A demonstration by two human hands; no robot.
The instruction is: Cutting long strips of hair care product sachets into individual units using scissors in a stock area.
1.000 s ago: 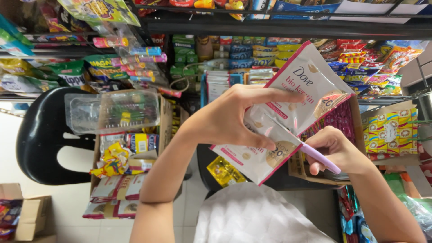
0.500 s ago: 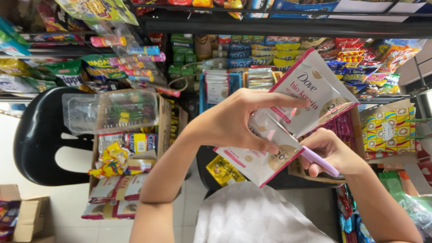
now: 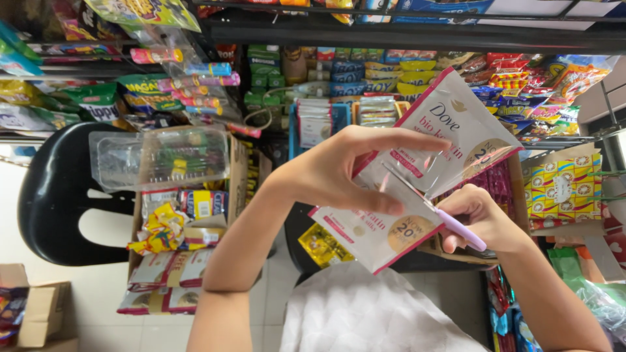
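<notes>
The right hand (image 3: 479, 218) has its fingers closed round the purple handles of a pair of scissors (image 3: 427, 202), blades biting into a strip of white-and-pink sachets (image 3: 424, 169). The left hand (image 3: 342, 169) pinches the strip, held up in mid-air, thumb beneath, fingers on top. The step looks like cutting one sachet free; the next snip calls for a steady, taut strip. Beyond stand a black chair (image 3: 52, 195) and packed shelves (image 3: 391, 32).

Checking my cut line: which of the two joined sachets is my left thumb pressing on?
The lower sachet, nearer your body: the left hand pins it with the thumb, while the upper sachet sticks out past the scissors.
</notes>
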